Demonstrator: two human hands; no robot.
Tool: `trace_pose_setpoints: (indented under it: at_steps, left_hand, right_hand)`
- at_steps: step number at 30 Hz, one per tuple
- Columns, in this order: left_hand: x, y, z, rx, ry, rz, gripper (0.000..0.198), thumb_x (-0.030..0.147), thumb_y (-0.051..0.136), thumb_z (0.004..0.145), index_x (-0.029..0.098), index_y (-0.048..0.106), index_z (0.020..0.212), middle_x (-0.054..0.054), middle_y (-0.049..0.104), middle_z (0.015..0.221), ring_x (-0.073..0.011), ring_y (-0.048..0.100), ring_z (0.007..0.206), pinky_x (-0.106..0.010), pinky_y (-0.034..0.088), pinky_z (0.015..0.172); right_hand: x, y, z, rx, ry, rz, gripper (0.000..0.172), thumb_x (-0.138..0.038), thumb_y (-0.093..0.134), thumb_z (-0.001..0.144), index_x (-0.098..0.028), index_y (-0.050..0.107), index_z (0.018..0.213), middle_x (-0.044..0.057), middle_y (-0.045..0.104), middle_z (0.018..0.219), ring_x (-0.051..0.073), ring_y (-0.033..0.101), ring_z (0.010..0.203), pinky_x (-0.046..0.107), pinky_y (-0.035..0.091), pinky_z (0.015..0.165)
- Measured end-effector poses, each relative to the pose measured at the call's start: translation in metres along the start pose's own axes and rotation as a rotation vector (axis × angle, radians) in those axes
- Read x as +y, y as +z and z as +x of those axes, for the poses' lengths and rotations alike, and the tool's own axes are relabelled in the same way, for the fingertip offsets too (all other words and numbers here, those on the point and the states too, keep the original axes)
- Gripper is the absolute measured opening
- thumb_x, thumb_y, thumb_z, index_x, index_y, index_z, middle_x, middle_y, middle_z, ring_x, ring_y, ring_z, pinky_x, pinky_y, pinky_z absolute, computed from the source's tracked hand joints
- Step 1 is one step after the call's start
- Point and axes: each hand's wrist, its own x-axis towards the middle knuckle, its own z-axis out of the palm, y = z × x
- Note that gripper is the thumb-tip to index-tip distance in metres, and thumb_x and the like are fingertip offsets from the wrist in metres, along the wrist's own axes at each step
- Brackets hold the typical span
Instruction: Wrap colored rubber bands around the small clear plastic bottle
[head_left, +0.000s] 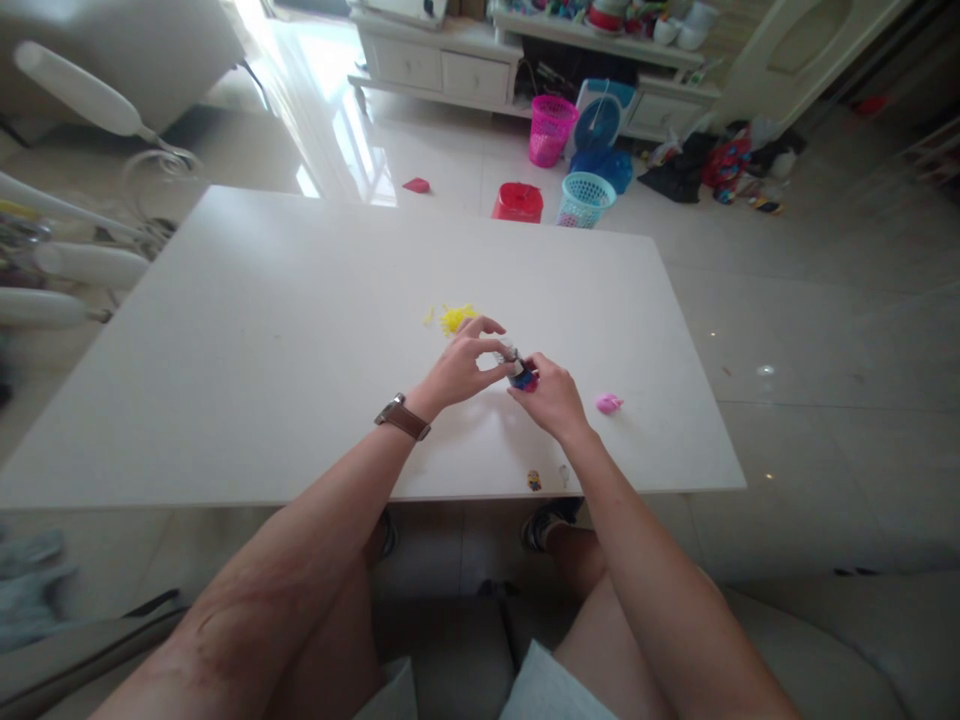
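Note:
Over the middle of the white table (300,350), both my hands hold one small object (518,377), dark blue with a pale, partly see-through top and a reddish-pink patch low down. Its exact kind is too small to make out. My left hand (463,368) pinches the pale upper end between thumb and forefinger, the other fingers raised. Around the lower end, the fingers of my right hand (556,398) are closed. A spiky yellow piece (456,319) lies just behind my left hand. To the right of my right hand rests a small pink lump (609,403).
Near the front edge are a small yellow-and-dark cartoon figure (534,480) and a pale bit (564,475). Beyond the table stand a red stool (519,201), a light-blue basket (586,198) and a pink basket (551,130). White chair parts (90,265) border the left side.

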Motion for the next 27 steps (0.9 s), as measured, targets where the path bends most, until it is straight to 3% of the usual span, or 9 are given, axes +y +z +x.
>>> trace_pose_setpoints:
  at_steps: [9,20,24,27]
  left_hand:
    - [-0.001,0.003,-0.003,-0.173,-0.076,-0.009,0.017,0.04,0.07,0.089,0.026,0.08,0.089,-0.008,0.058,0.13,-0.0288,0.05,0.123,-0.049,0.041,0.114]
    - [0.0,-0.003,0.004,0.081,-0.113,-0.218,0.014,0.029,0.078,0.079,0.024,0.078,0.093,-0.007,0.067,0.113,-0.0228,0.063,0.113,-0.039,0.051,0.1]
    - [-0.006,0.003,0.006,0.212,-0.247,-0.259,0.014,0.023,0.074,0.079,0.02,0.072,0.093,-0.005,0.07,0.103,-0.0195,0.066,0.1,-0.033,0.056,0.084]
    - [-0.015,0.021,0.001,0.122,-0.362,-0.192,0.007,0.018,0.068,0.082,0.018,0.069,0.089,-0.004,0.07,0.092,-0.0178,0.066,0.087,-0.031,0.056,0.077]
  right_hand:
    - [-0.004,0.003,-0.005,0.001,-0.006,-0.124,0.025,-0.03,0.074,0.082,-0.026,0.062,0.102,0.005,0.072,0.105,0.024,0.067,0.094,0.032,0.048,0.078]
    - [-0.003,-0.006,0.0,0.072,0.038,-0.079,0.029,-0.03,0.079,0.076,-0.026,0.062,0.099,0.003,0.073,0.102,0.023,0.068,0.092,0.033,0.049,0.08]
    - [0.007,-0.013,0.005,0.147,0.106,-0.04,0.03,-0.032,0.08,0.075,-0.026,0.063,0.099,0.003,0.075,0.101,0.022,0.069,0.09,0.033,0.051,0.082]
    - [0.018,-0.017,0.01,0.209,0.17,0.018,0.032,-0.036,0.081,0.075,-0.025,0.063,0.099,0.005,0.076,0.1,0.023,0.07,0.087,0.034,0.052,0.081]
